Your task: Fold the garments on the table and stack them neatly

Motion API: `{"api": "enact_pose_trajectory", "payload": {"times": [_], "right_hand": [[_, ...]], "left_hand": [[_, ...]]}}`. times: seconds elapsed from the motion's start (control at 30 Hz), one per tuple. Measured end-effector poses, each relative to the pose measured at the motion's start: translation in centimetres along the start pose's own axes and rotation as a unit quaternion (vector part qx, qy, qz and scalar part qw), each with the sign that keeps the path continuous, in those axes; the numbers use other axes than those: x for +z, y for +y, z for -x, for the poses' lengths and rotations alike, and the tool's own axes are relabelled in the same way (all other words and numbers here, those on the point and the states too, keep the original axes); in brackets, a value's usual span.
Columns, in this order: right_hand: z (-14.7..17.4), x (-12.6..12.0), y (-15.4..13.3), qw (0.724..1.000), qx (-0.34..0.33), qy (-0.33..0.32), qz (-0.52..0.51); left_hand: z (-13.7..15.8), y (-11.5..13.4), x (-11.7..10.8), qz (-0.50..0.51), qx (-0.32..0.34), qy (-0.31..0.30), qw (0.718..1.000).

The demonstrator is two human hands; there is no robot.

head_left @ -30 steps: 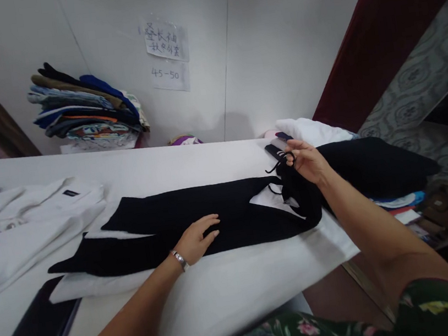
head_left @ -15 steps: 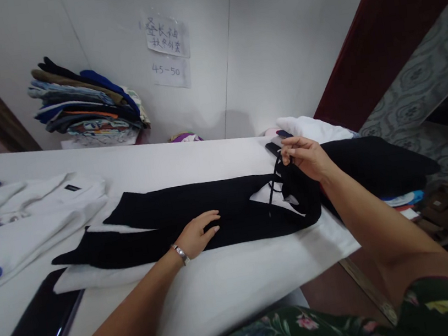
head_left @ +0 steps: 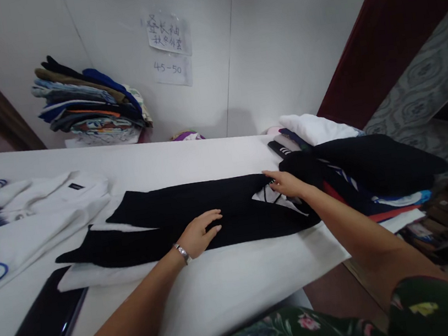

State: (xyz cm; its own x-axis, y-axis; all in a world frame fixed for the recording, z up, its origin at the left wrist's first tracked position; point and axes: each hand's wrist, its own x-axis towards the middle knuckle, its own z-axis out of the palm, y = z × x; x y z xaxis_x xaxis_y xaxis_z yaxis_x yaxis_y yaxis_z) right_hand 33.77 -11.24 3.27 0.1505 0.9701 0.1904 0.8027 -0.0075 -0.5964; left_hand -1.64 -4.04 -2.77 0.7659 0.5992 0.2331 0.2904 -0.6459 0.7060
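Note:
A black long garment (head_left: 196, 208), which looks like a hooded top with a drawstring, lies folded lengthwise on the white table, its hood end to the right. White cloth shows along its left end. My left hand (head_left: 199, 234), with a silver bracelet on the wrist, rests flat on the middle of it, fingers apart. At the neck opening, my right hand (head_left: 286, 182) touches the black fabric, thumb and fingers spread a little. Pale lining (head_left: 272, 195) with dark drawstring (head_left: 281, 197) lines shows just below that hand. What lies under its fingers is hidden.
White garments (head_left: 42, 210) spread at the left, with a dark phone-like slab (head_left: 33, 328) in front. A stack of folded clothes (head_left: 90, 106) stands by the wall at back left. More folded clothes (head_left: 377, 160) pile up at the right. Handwritten paper signs (head_left: 170, 50) hang on the wall.
My right hand has come down and left from above the hood, where it pinched the drawstring, onto the neck opening. My left hand stays in place on the garment.

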Motion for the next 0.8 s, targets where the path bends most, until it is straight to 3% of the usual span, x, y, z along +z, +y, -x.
{"api": "enact_pose_trajectory", "payload": {"times": [0.17,0.3,0.43,0.8], "right_hand": [[0.3,-3.8,3.1,0.974,0.049,0.177,0.134],[2.1,-7.0,6.2,0.928,0.125,0.239,0.256],[3.7,-7.4,8.3,0.896,0.177,0.272,0.304],[1.2,-5.8,6.7,0.861,0.191,0.166,0.440]], "left_hand": [[0.0,0.1,0.0,0.015,-0.011,-0.001,1.000],[0.0,0.0,0.1,0.020,-0.021,-0.002,1.000],[0.0,-0.3,0.1,0.006,-0.011,0.001,1.000],[0.1,0.0,-0.1,0.015,-0.028,-0.009,0.999]]}}
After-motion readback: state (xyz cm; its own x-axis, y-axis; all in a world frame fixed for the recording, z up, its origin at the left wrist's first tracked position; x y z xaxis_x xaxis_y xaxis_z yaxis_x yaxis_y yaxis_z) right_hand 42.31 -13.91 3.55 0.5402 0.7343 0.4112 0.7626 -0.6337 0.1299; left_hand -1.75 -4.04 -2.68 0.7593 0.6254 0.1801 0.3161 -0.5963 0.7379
